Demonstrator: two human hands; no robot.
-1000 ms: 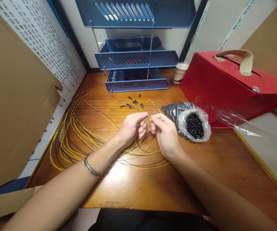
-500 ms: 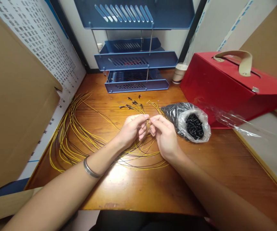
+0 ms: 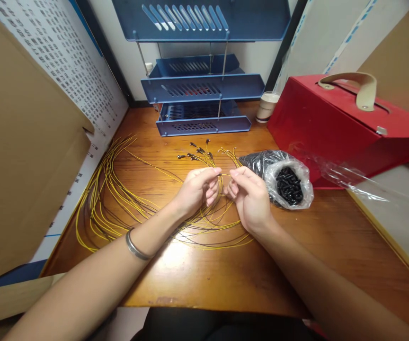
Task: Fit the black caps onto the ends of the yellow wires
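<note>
My left hand (image 3: 194,187) pinches a small black sleeve (image 3: 220,174) between thumb and forefinger. From it a short stretch of yellow wire (image 3: 225,174) runs across to my right hand (image 3: 250,196), whose thumb and forefinger are closed on it. Beyond my hands, several wire ends carrying black sleeves (image 3: 200,150) fan out on the table. Bare wire ends (image 3: 230,152) lie just behind my right hand. Long yellow and black wires (image 3: 102,189) loop to the left and pass under both hands. Their course beneath my fingers is hidden.
Right of my hands lies a plastic bag (image 3: 307,196) full of small black sleeves (image 3: 289,185). Behind it stand a red box (image 3: 318,128) with a handle and a paper cup (image 3: 266,108). A blue tiered tray (image 3: 204,125) stands at the back; cardboard (image 3: 23,142) borders the left.
My right hand has drawn a little to the right, away from the left, and yellow wire now shows between them. The left hand keeps its pinch. The view has shifted slightly.
</note>
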